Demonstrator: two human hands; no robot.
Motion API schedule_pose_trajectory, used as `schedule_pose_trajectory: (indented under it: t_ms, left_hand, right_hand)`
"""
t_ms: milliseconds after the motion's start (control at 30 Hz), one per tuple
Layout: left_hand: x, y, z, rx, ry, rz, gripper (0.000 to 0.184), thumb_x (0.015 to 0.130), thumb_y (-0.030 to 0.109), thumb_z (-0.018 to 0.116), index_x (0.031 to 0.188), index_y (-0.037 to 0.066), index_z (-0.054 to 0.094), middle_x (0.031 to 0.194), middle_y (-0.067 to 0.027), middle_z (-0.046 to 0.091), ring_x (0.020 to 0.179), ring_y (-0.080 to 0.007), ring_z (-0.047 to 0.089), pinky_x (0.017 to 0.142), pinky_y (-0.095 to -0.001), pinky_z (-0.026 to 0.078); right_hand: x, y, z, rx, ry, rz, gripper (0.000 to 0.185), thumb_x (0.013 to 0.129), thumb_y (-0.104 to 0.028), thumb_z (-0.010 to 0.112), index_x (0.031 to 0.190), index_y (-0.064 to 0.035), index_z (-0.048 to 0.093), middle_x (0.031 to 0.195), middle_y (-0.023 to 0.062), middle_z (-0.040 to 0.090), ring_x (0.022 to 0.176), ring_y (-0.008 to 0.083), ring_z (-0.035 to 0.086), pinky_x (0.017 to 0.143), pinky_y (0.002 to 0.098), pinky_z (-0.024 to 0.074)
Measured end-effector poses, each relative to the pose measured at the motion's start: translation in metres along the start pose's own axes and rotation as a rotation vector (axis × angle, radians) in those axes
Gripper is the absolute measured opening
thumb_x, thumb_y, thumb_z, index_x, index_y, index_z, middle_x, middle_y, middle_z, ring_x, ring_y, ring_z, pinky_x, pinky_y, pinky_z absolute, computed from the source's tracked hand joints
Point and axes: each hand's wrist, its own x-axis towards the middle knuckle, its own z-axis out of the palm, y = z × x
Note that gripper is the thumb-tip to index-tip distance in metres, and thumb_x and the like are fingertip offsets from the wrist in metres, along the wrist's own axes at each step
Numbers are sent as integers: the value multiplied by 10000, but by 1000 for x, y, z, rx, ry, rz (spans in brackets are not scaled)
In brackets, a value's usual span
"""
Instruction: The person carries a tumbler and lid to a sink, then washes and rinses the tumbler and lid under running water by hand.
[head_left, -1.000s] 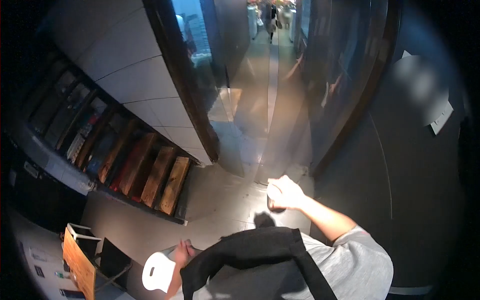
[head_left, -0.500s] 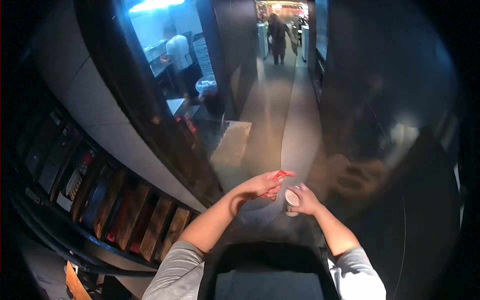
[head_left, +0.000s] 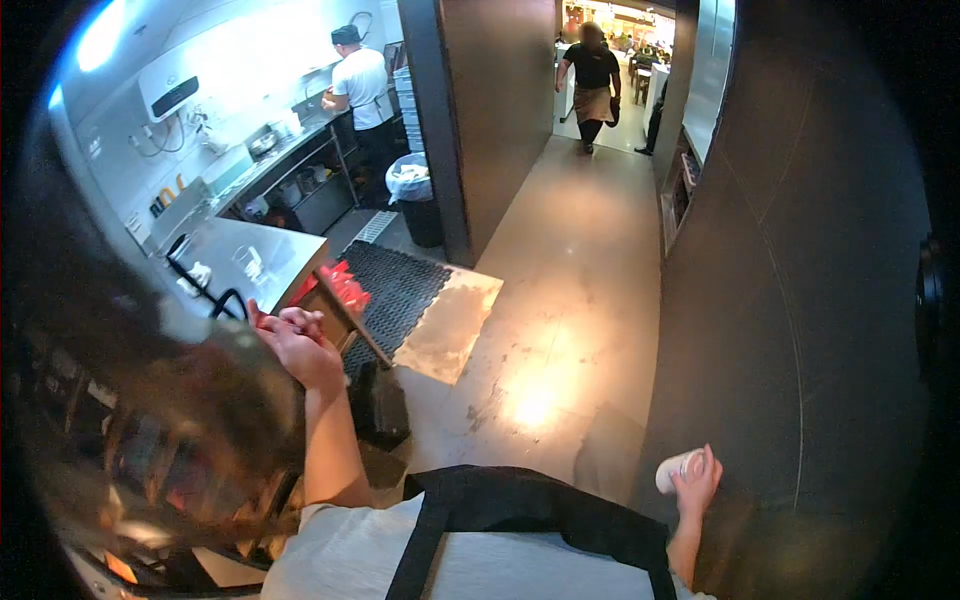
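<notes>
My left hand (head_left: 300,345) is raised at the left with its fingers curled together. Whatever may be in it is too small to make out. Its fingertips are beside a black looped handle (head_left: 232,303), and whether they touch it is unclear. Low on the right, my right hand (head_left: 697,485) is wrapped round a pale, lidded cup (head_left: 671,474), which is tilted on its side near the dark wall.
A corridor floor (head_left: 570,300) leads to a person in a black top (head_left: 595,70). In the kitchen at left, a person in white (head_left: 360,80) stands by a counter. Nearby are a bin (head_left: 415,205), a steel table (head_left: 265,250), red bags (head_left: 345,288), a black mat (head_left: 390,285) and cardboard (head_left: 450,325).
My hands have moved apart, the left one to the left and the right one, with the cup, down and right. The red item seen in my left hand is no longer distinct. The kitchen shows more fully.
</notes>
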Motion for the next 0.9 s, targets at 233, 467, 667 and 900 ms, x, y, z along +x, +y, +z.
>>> schedule_pose_trajectory:
  t_ms: [233,467,667,900]
  left_hand:
    - [-1,-230,188,-125,-508,-417,523,907,563,397,1074,85,529,588,42,299,503,-80,305,528,-260,328]
    - [-50,-454,334,28,-919,-489,526,943,533,334,1042,58,538,567,41,388,461,-84,404,490,-243,397]
    - [-43,-779,53,1464,-714,197,282,887,255,480,1065,74,602,982,-107,620,932,-220,593,812,-320,474]
    - [-74,-640,-97,2763,-1041,-355,173,829,205,504,872,124,651,842,-78,622,879,-233,597,795,-394,476]
  right_hand:
    - [147,9,21,41,214,57,848,554,-82,793,1322,-140,436,1221,165,452,1153,344,458,981,417,378]
    - [367,23,101,-169,275,296,864,542,-167,802,1323,-242,439,1252,139,479,1156,354,478,960,444,398]
    - [611,-6,191,23,133,30,879,529,-109,795,1327,-206,440,1241,135,478,1143,341,484,964,423,405]
    - [848,-127,275,251,152,-266,928,514,-79,800,1354,-151,411,1211,117,480,1144,291,474,988,413,395]
